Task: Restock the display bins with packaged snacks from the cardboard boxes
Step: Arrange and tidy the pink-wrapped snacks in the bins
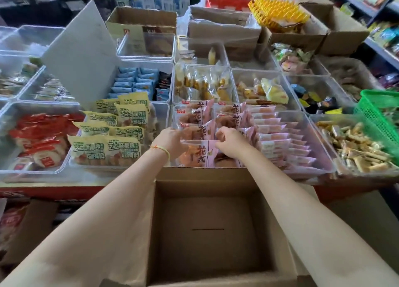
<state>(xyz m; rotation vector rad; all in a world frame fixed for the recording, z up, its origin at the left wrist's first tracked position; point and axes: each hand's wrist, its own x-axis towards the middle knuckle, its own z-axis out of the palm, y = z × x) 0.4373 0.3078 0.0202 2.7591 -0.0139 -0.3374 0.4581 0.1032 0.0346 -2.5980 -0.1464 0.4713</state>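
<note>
Far to the left of the fingers, a clear bin (32,170) holds red-wrapped snacks (41,133). Closer in, just left of the left hand (170,143), yellow-green packets (108,148) lie stacked in the next clear bin, and a white board (79,55) leans up behind them, with blue packets (133,83) beyond it.

The left hand reaches into the pink snack bin (323,155); its fingers are curled against the left edge of a pink packaged snack (198,152) at the front of the row, gripping it as far as the view shows. A yellow thread bracelet (162,149) circles that wrist. Just right of it, the right hand (228,141) has its fingers (220,134) bent round the top edge of the pink packets, pinching them near the middle of the bin. The two hands sit close together, with the front packet between them.

Below the fingers and nearer the person, an open cardboard box (216,232) stands against the worktop (64,179) edge, its inside bare brown cardboard.

To the right of the right hand, more pink packets (278,144) stand in tidy rows inside the same bin. Further right, a clear bin holds gold-wrapped sticks (356,150), and a green basket (380,116) sits at the far right. Beyond the fingers, several cardboard boxes (222,29) stand at the back of the display
</note>
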